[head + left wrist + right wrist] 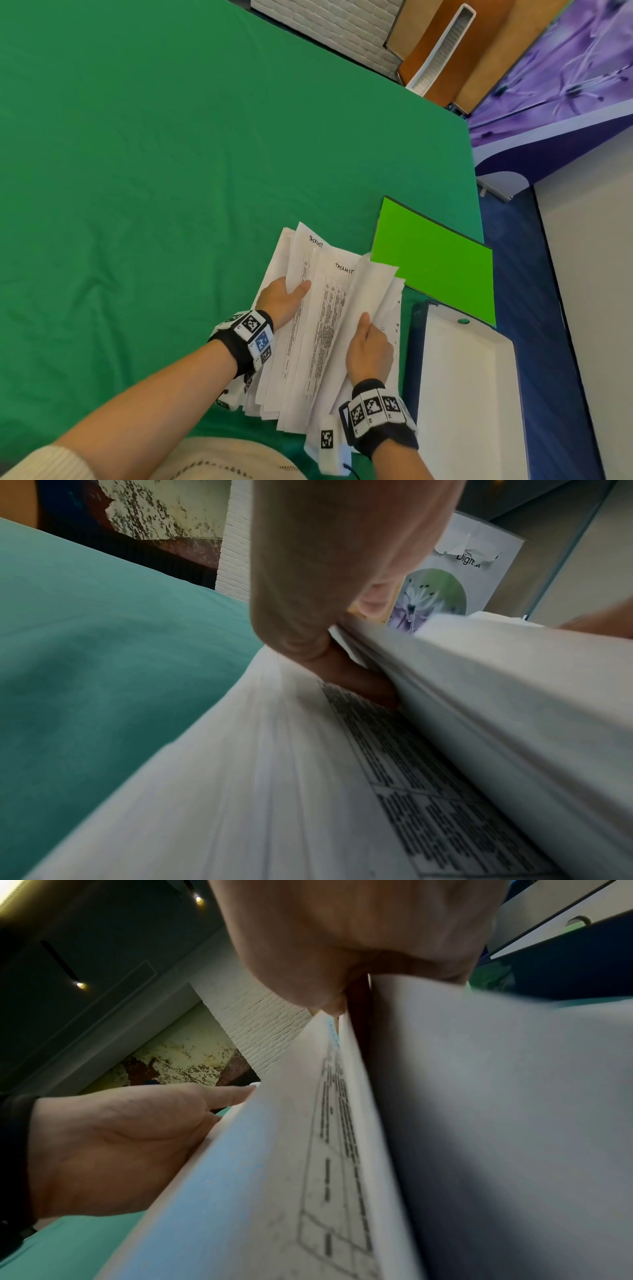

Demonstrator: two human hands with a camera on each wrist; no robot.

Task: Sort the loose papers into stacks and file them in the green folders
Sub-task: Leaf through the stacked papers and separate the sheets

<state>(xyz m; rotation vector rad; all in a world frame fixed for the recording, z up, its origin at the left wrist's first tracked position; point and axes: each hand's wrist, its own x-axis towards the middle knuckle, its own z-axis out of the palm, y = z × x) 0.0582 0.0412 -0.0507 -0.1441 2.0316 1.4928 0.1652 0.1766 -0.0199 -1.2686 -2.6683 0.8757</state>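
The worktop (pixel 171 171), covered with green cloth, lies bare from 9 to 12 o'clock of the hands; its right edge runs close past the green folder (pixel 435 260) at 1 o'clock. At 3 o'clock, near that edge, lies a white box (pixel 466 377) with dark blue sides.

The papers (pixel 325 325) are a thick bundle held above the near right part of the worktop. Its long axis runs from 6 to 12 o'clock, slightly tilted to 11, with the handwritten headings at the far end. The bundle is spread open like a book.

The left hand (pixel 282 296) holds the left part, thumb on top of the sheets. The right hand (pixel 368 349) grips the right part, thumb lying along the printed page.

The left wrist view shows the left fingers (pixel 359 680) curled under a lifted part of the bundle, which the head view hides. In the right wrist view the right fingers are behind the sheets, so how they lie I cannot tell; the thumb (pixel 308 969) presses the paper edge.
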